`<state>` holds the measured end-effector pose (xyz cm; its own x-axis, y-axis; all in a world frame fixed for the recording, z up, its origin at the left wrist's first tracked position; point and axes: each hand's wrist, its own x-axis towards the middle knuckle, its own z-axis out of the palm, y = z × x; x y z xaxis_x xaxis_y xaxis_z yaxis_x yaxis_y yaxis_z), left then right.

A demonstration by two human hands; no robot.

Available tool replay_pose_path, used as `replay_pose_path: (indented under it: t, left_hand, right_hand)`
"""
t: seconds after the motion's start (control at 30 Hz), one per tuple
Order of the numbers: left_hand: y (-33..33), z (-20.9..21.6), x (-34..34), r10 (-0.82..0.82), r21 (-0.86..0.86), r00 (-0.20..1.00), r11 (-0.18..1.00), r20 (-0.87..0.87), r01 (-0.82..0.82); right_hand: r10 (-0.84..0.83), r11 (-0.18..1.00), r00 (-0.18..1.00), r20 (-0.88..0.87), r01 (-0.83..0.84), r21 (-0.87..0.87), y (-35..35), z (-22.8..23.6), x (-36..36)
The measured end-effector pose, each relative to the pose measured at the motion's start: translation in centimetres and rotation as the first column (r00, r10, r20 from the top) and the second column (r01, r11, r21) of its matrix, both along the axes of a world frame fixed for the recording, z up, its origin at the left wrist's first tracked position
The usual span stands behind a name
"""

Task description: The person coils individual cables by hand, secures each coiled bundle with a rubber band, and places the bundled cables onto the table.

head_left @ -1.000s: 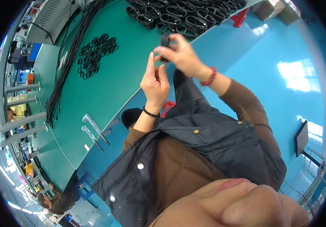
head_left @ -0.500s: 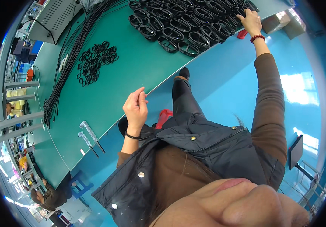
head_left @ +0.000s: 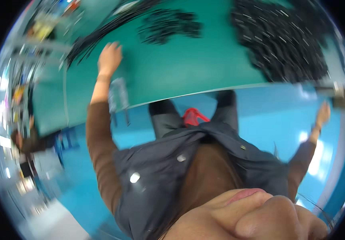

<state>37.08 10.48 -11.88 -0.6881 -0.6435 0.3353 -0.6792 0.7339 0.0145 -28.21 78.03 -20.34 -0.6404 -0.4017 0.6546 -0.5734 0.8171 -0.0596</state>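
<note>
My left hand (head_left: pixel 110 58) is over the green table, close to the end of a long bundle of straight black cables (head_left: pixel 94 39). Motion smears its fingers, which look bent, and I see nothing clearly held. Off to the far right, my right hand (head_left: pixel 323 114) is beyond the table's front edge, above the blue floor, its fingers too blurred to read. A large pile of coiled black cables (head_left: pixel 280 44) covers the table's right side. Small black loops (head_left: pixel 170 26) form a heap between the bundle and that pile.
Two slim tools with clear wrapped tops and dark handles (head_left: pixel 118 96) lie at the table's front edge beside my left forearm. Something red (head_left: pixel 194 117) is between my legs. At far left another person (head_left: pixel 28 140) is near a blue stool (head_left: pixel 68 139). Cardboard boxes (head_left: pixel 340 98) stand at right.
My right hand has left the coiled cable pile and swung out right. My left hand has moved forward and left over the table toward the straight cables. The whole view has turned.
</note>
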Motion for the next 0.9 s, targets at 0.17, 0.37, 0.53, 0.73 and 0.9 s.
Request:
replay_pose_path:
  t: [0.17,0.37,0.53,0.73,0.9]
  left_hand:
    - [-10.4,-2.4,1.8,0.349,-0.061,0.937,0.935,-0.025,-0.349]
    - [-16.8,-4.0,3.2,0.347,-0.216,0.938,0.916,0.009,-0.337]
    - [-18.4,-3.2,3.3,0.095,-0.379,0.969,0.925,0.230,-0.001]
    - [-18.9,-2.1,3.9,0.015,-0.367,0.952,0.925,0.306,0.103]
    - [-17.7,-2.2,-0.6,-0.059,-0.308,0.991,0.947,0.116,0.093]
  right_hand:
    - [-0.331,0.916,0.891,0.309,0.225,0.333,6.0,-5.1,7.0]
    - [-0.408,0.879,0.859,0.310,0.278,0.387,5.4,-1.6,15.1]
    - [-0.315,0.921,0.921,0.229,0.239,0.306,3.0,3.1,15.4]
    - [0.034,0.980,0.964,0.264,-0.083,0.178,-11.7,8.6,19.8]
    - [0.150,0.969,0.964,0.221,-0.188,0.159,-14.7,10.5,23.8]
